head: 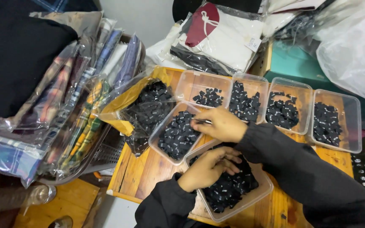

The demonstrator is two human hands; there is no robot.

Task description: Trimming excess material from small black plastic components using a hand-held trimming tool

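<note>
Two hands [216, 143] — in clear plastic tubs [250, 202]; small black tags [178, 135].

Even indoor light, glare on plastic, warped edges.

Small black tags [178, 136] with tiny white marks fill clear plastic tubs [351, 126] on a honey-yellow wooden table [142, 171]. At the lower centre of the frame both sleeves [300, 169] are black. At the left edge, folded cloths in clear bags [81, 122] show plaids of yellow, green, blue and red beneath a black fabric [17, 59]. At the top centre, a dark red piece [201, 23] lies on white cloth [233, 42], and a teal box [294, 63] sits to its right.
</note>
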